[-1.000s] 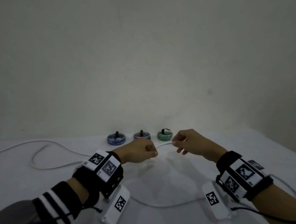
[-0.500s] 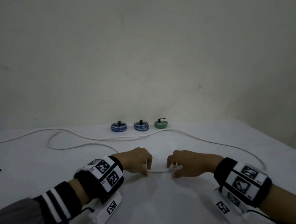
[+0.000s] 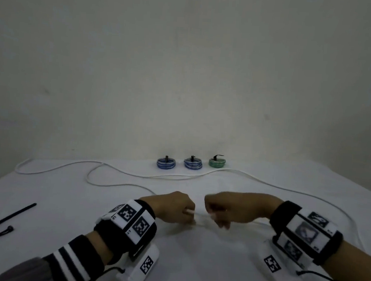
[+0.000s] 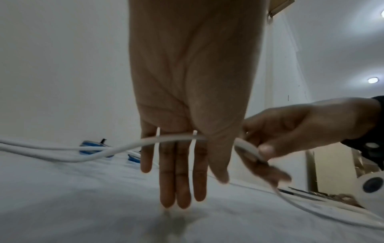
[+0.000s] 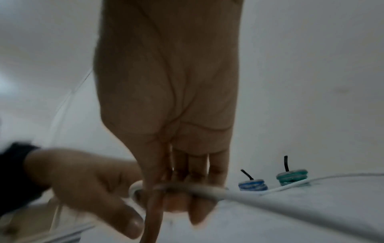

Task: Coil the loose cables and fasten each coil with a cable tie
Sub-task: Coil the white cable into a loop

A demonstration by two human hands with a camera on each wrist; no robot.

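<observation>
A long white cable [image 3: 199, 218] snakes loose across the white table. My left hand [image 3: 175, 207] and right hand [image 3: 223, 211] hold a short stretch of it between them, just above the cloth near me. In the left wrist view the cable [image 4: 124, 144] crosses the base of the left fingers [image 4: 176, 172], which point down, and the thumb pins it there. My right hand [image 5: 178, 189] has its fingers curled round the cable [image 5: 270, 200]. A loose black cable tie [image 3: 17, 214] lies at the front left.
Three tied coils stand in a row at the back by the wall: a blue coil [image 3: 166, 163], a second blue coil [image 3: 193, 163] and a green coil [image 3: 217, 162]. The cable loops wide to the left and right of the hands.
Both hands drew back from near the coils toward me along the cable. Half a second ago their fingers touched it on the cloth; now they grip it, closer together.
</observation>
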